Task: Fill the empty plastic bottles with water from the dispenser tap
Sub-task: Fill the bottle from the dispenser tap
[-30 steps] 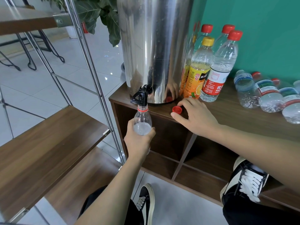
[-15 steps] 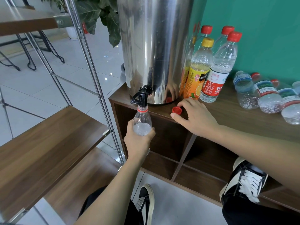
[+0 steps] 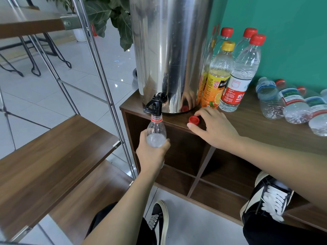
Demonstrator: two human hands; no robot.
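The left hand [image 3: 152, 152] is wrapped around the body of a clear plastic bottle [image 3: 156, 133], holding it upright with its open mouth right under the black tap [image 3: 154, 105] of the steel dispenser [image 3: 169, 53]; water shows in the bottle up to about its shoulder. The right hand [image 3: 215, 129] lies on the wooden cabinet top [image 3: 265, 131], fingers loosely bent and holding nothing, thumb and forefinger flanking the loose red cap [image 3: 194, 119]. Just beyond that hand, beside the dispenser, stand capped bottles: an orange juice bottle [image 3: 217, 80] with a yellow cap and a red-labelled water bottle [image 3: 242, 75], with more red caps behind. Farther right, several bottles [image 3: 292, 106] lie on their sides on the cabinet top. A metal-framed wooden shelf [image 3: 53, 156] stands to the left, a leafy plant [image 3: 109, 16] behind it. Against the earlier frames, both hands, the bottle and the cap sit as they did; only the view has drifted slightly.
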